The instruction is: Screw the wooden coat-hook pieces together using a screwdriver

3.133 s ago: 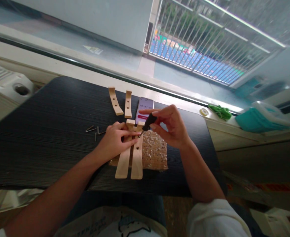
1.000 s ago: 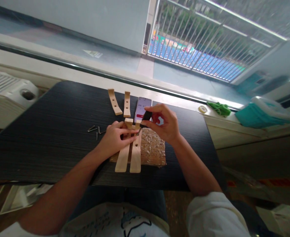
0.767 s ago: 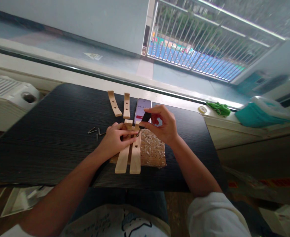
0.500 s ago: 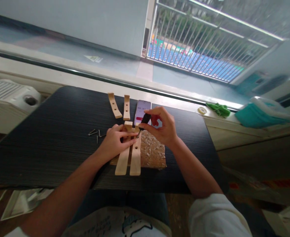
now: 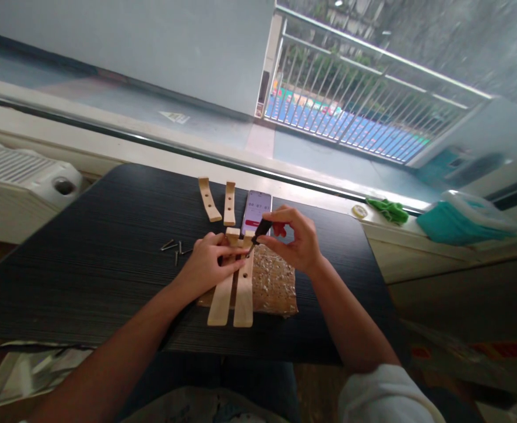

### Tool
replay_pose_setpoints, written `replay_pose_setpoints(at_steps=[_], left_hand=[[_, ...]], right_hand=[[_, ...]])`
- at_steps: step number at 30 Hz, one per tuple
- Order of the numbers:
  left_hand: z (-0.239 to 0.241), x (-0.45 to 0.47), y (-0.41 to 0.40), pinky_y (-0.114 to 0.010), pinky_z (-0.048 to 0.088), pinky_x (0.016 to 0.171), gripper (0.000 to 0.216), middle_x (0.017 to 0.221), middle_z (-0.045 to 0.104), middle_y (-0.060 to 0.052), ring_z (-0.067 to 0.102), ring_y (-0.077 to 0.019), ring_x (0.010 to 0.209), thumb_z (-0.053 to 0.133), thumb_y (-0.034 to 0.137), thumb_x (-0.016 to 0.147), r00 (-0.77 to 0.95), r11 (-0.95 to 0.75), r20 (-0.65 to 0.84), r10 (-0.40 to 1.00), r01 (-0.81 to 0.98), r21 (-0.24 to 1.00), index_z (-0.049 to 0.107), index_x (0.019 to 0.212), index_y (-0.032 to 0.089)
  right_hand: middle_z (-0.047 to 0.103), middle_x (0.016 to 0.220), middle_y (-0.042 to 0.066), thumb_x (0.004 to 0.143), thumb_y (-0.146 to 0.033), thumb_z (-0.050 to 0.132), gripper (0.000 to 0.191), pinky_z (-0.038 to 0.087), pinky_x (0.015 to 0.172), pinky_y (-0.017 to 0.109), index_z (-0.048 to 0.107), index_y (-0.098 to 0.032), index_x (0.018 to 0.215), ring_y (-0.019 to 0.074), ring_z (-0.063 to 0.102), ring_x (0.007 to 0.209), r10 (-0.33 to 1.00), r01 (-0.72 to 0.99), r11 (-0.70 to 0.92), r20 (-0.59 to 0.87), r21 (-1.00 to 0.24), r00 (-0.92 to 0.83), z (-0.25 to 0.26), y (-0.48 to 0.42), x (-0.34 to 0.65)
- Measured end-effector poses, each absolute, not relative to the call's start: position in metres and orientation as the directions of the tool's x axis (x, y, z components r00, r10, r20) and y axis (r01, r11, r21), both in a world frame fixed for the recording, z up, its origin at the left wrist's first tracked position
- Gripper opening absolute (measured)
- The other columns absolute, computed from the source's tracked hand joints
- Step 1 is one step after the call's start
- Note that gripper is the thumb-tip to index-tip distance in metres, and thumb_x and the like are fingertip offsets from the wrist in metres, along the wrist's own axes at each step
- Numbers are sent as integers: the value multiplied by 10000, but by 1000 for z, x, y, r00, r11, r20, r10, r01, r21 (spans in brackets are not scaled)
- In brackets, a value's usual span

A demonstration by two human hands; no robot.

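Two curved wooden slats [image 5: 243, 296] lie side by side on a bubble-wrap packet [image 5: 276, 282] on the black table [image 5: 86, 264]. My left hand [image 5: 208, 264] presses down on the slats' upper part, its fingers pinched near a hole. My right hand [image 5: 296, 241] grips a small black-handled screwdriver [image 5: 261, 230], whose tip points down at the right slat by my left fingertips. A screw at the tip is too small to make out.
Two more wooden slats [image 5: 217, 201] lie farther back, beside a lit phone [image 5: 257, 210]. Several loose screws [image 5: 174, 248] lie left of my left hand. A white radiator [image 5: 20, 176] stands at the left. On the sill at the right are a green cloth [image 5: 384, 210] and a teal container [image 5: 461, 220].
Both hands have stayed on the slats, the right one turning the screwdriver a little. The view has tilted, so everything sits slightly lower in the picture.
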State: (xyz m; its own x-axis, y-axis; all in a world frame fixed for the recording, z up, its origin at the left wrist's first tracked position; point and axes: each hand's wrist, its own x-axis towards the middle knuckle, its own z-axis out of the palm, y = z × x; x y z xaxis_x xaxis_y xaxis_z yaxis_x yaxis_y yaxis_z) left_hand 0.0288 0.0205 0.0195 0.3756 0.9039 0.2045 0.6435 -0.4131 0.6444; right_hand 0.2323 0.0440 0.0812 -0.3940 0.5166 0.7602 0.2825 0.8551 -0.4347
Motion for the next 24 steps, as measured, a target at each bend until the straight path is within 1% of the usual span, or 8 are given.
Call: replay_pose_setpoints(at_steps=[2,5,8,10,13,15,20,24], left_hand=[[19,29,21,-438,443,874,230,994,684,-53,552,-243,912,718,301,795,378,-420,212,901,637,647,762,1020,318],[18,28,21,-443,440,881,229,991,688,-51,557,-246,925,718,302,792,381,-426,220,898,629,650,762,1016,316],[17,28,21,-443,441,879,225,999,688,-51,556,-245,926,714,308,798,381,-427,221,898,628,650,761,1018,314],[16,28,21,-441,442,873,229,988,686,-53,552,-246,921,716,309,797,377,-422,217,900,635,647,760,1022,312],[16,28,22,-428,446,865,241,952,683,-51,549,-243,909,730,298,784,369,-409,205,906,645,645,761,1022,312],[17,28,22,-424,446,872,245,959,682,-47,547,-242,915,736,288,778,367,-405,201,908,649,644,762,1020,315],[18,29,21,-436,444,881,218,951,670,-54,538,-244,918,727,305,791,366,-399,194,910,650,646,767,1005,309],[17,29,21,-449,435,893,219,952,665,-55,529,-246,919,719,339,798,369,-410,209,906,637,652,765,1012,314]], right_hand=[[576,764,-29,850,-185,620,226,437,526,223,586,-228,1069,69,480,586,523,281,852,725,-441,-448,86,43,237],[632,846,-2,866,-137,567,270,454,549,227,588,-227,1120,73,509,623,535,283,843,663,-457,-524,92,41,242],[670,925,15,868,-137,579,282,474,578,233,599,-233,1132,80,578,694,545,266,832,627,-486,-556,95,41,247],[685,1008,28,862,-141,600,275,482,598,240,609,-242,1117,94,624,784,551,259,826,621,-500,-557,96,43,248],[691,1074,26,853,-141,622,268,484,616,242,615,-254,1096,109,641,886,557,255,822,625,-510,-547,96,44,249],[692,1080,27,853,-136,623,262,482,620,239,613,-250,1089,99,635,865,554,239,823,632,-515,-543,96,44,248],[683,1110,48,872,-145,591,212,464,560,219,594,-222,1070,56,571,680,585,201,789,611,-580,-533,95,42,243],[682,1161,67,881,-150,573,185,434,526,211,572,-219,1052,35,510,594,601,176,768,599,-615,-530,93,41,239]])
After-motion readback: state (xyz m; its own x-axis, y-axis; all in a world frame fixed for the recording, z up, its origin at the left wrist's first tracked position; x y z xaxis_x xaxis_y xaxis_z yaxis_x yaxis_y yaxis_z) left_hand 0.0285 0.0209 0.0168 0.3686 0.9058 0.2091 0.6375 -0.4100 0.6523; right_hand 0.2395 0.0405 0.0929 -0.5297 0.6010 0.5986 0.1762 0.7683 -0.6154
